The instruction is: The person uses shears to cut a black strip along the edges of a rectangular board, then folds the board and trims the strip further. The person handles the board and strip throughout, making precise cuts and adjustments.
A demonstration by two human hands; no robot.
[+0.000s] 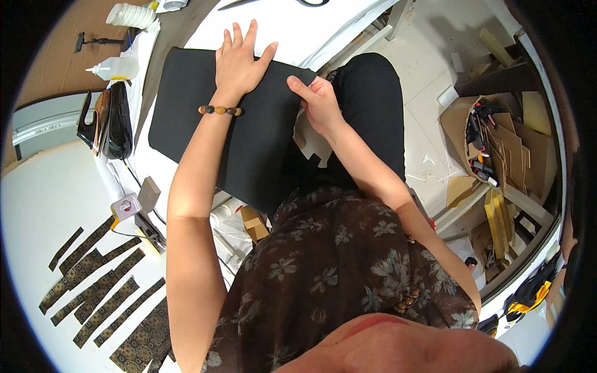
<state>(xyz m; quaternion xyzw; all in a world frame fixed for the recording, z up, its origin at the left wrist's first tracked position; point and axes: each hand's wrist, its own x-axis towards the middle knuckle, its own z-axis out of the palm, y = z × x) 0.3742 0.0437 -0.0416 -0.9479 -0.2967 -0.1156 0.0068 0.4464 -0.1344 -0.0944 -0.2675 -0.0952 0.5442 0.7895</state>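
A large black sheet (186, 102), smooth and matte like fabric or a covered panel, lies partly on the white table and partly over my lap. My left hand (239, 68) rests flat on its far part, fingers spread, with its fingertips past the far edge. At the sheet's right corner, my right hand (320, 102) grips the edge, thumb on top and the other fingers curled underneath. Below that hand shows a pale piece with a notched edge (313, 146); whether it is joined to the sheet I cannot tell.
Scissors (311, 2) lie at the far table edge. On the left are a squeeze bottle (118, 68), a glossy black device (117, 121) with a cord, and several patterned dark strips (93, 295). To the right, a cardboard box (457, 127) holds tools beside cardboard pieces.
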